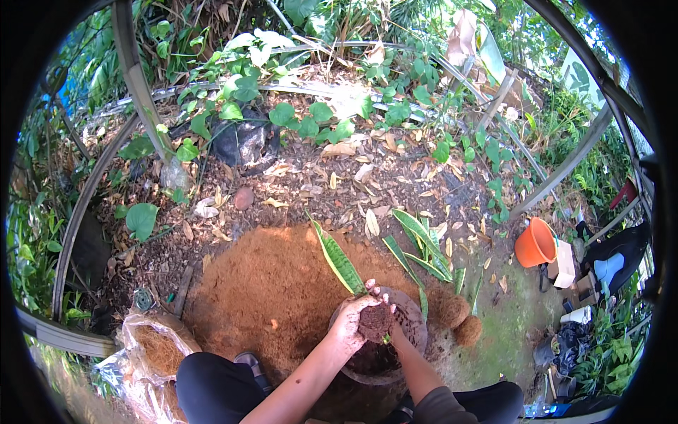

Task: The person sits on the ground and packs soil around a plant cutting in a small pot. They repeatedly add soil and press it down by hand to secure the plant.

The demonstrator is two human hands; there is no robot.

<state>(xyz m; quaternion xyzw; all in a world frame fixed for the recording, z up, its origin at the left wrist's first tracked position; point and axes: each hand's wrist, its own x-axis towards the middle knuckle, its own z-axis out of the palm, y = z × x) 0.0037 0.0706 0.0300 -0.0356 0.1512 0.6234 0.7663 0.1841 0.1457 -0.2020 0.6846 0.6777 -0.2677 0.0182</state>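
Observation:
A snake plant cutting [335, 258], one long green leaf with yellow edges, leans up and to the left from a dark ball of soil [374, 322]. My left hand [347, 322] cups this ball from the left, its fingers closed around it. From the other side my right hand [395, 330] presses against the same clump, partly hidden behind it. Both hands are smeared with soil. Directly beneath them stands a round pot [418, 318] with dark soil inside.
Brown coir [261, 283] is spread over the ground to the left. More snake plants [427, 244] lie beyond the pot, with fibre balls [452, 309] at its right. A plastic bag of fibre [159, 346] sits by my left knee; an orange bucket [535, 242] is far right.

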